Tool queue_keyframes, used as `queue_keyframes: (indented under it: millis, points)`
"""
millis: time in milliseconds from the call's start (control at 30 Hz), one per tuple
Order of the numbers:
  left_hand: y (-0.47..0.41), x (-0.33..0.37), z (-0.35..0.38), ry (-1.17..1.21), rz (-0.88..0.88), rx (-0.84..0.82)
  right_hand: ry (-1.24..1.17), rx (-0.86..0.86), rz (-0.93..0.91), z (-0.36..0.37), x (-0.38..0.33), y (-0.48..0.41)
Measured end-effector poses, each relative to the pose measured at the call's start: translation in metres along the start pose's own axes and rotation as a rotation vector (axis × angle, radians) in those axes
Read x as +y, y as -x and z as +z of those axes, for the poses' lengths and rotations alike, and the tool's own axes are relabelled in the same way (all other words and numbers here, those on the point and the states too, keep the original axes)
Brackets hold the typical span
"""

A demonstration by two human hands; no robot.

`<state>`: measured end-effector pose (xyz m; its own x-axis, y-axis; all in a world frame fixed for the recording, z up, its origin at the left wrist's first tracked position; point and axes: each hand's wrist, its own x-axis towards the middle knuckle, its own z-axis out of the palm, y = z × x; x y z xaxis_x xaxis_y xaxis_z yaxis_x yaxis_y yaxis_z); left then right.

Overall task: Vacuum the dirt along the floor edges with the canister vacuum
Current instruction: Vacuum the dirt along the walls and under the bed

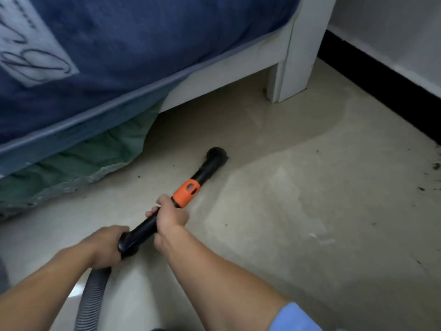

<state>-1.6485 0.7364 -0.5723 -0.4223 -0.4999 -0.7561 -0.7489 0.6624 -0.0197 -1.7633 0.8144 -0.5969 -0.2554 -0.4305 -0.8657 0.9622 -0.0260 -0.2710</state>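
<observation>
As the black nozzle (216,155) sits on the pale floor (286,211) just right of a hanging green sheet (71,163), a person works a vacuum wand (143,231) with both hands beside a white-framed bed. The right hand (170,217) is wrapped round the black tube just behind its orange collar (186,192). The left hand (107,244) grips the wand's near end, where the grey ribbed hose (94,295) drops away toward the viewer (the canister itself is out of sight).

A few dark specks lie on the floor near the nozzle and to its left, toward the sheet. The heavier dirt (436,166) is scattered at the far right, against the black skirting (381,80) under the wall.

Done well, the stroke would hold the nozzle mouth flat to the floor and move slowly. It would track close along the bed's edge toward the white leg (293,68) without swallowing the loose cloth, then swing right along the skirting line, where the debris looks thickest. The forward hand seems best placed to steer, and the rear one to feed slack so the hose does not drag the head off line.
</observation>
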Motion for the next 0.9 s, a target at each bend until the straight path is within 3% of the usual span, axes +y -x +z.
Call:
queue_keyframes:
  millis: [133, 300, 433, 700, 800, 900]
  points:
    - [0.002, -0.024, 0.011, 0.061, -0.066, -0.033, 0.113, -0.051, 0.056, 0.010, 0.008, -0.002]
    - [-0.025, 0.009, -0.015, -0.088, 0.039, 0.006, -0.108, 0.056, -0.052, -0.013, -0.017, -0.002]
    - [-0.059, 0.084, -0.048, -0.271, 0.175, 0.025, -0.338, 0.146, -0.190, -0.058, -0.065, -0.002]
    - [-0.060, 0.313, -0.049, -0.370, 0.703, 0.114, -0.665, 0.406, -0.497, -0.228, -0.194, 0.037]
    - [-0.049, 0.355, -0.029, -0.394, 0.788, 0.091, -0.711, 0.475, -0.542, -0.271, -0.205, 0.048]
    - [-0.054, 0.356, -0.026, -0.357, 0.786, 0.094, -0.677, 0.441, -0.551, -0.276, -0.213, 0.042]
